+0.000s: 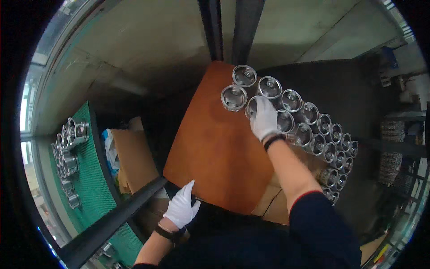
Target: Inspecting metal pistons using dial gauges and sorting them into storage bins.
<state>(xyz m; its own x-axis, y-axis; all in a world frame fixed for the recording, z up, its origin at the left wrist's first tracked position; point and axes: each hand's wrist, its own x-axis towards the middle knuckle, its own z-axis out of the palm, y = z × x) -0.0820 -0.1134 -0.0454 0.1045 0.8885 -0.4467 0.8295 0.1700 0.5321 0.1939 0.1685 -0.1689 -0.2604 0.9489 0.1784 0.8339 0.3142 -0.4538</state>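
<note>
My right hand [265, 120], in a white glove, reaches over a reddish-brown board [206, 148]. Its fingers are closed on the rim of a shiny metal piston [251, 106] and hide part of it. Two more pistons stand just beyond, a left one [234, 97] and a farther one [244, 76]. Several others, such as this piston [303, 133], run in staggered rows to the right of the hand. Low on the left, near the board's front edge, my gloved left hand [181, 208] has its fingers stretched out and thumb apart, with nothing visible in it.
On the left, a green textured surface [101, 166] carries more pistons [69, 163]. A cardboard box [134, 154] stands between it and the board. A black bar [116, 219] crosses the lower left. Dark posts [244, 31] rise behind the board. Metal racks [392, 152] stand far right.
</note>
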